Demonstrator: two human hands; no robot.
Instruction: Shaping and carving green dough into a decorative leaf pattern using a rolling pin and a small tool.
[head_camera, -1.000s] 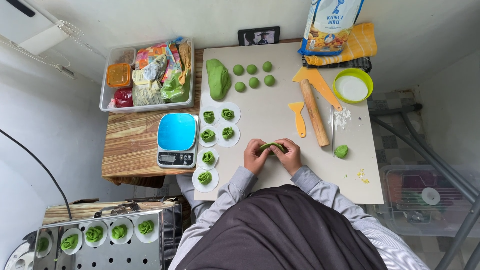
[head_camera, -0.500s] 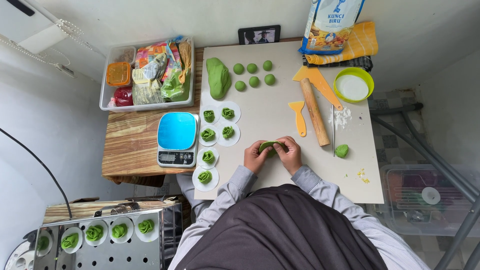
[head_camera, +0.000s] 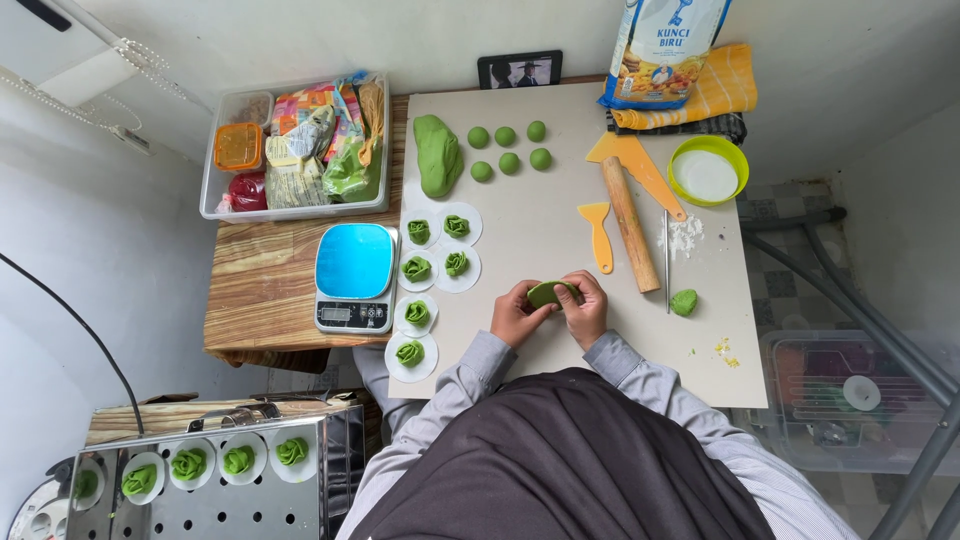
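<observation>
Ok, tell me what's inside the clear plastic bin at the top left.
The clear bin holds an orange-lidded container, a red packet and a heap of colourful packets. Whatever lies under that heap is covered.

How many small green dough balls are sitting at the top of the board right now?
5: small green dough balls in two rows beside the big dough lump: three above, two below... Correction: 6, three below as well; none looks hidden.

A blue scale (head_camera: 354, 276) sits beside a rolling pin (head_camera: 630, 224).
</observation>
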